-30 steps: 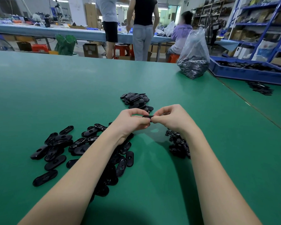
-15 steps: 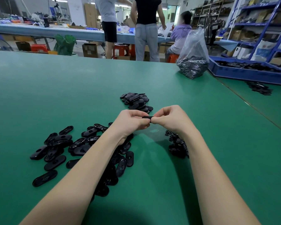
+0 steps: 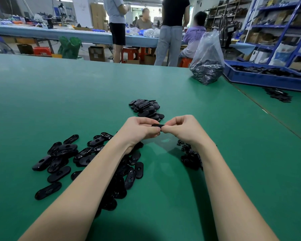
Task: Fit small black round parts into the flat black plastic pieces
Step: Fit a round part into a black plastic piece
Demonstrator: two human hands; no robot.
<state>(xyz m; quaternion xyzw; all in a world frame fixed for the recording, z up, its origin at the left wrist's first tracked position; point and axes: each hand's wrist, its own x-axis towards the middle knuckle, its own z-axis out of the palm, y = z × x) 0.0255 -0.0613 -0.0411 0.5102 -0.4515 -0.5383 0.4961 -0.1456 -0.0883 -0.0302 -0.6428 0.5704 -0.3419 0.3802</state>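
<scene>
My left hand (image 3: 139,131) and right hand (image 3: 182,129) pinch one flat black oval plastic piece (image 3: 157,126) between thumbs and forefingers, held edge-on above the green table (image 3: 59,101), so I see only a thin dark strip. I cannot tell whether a round part sits in it. Loose glossy black oval pieces (image 3: 63,157) spread beneath my left forearm, small black round parts (image 3: 189,153) heap under my right wrist, and a stacked pile of ovals (image 3: 146,107) lies just beyond my knuckles.

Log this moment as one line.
left hand: gripping flat piece | right hand: gripping same piece | held above table
</scene>
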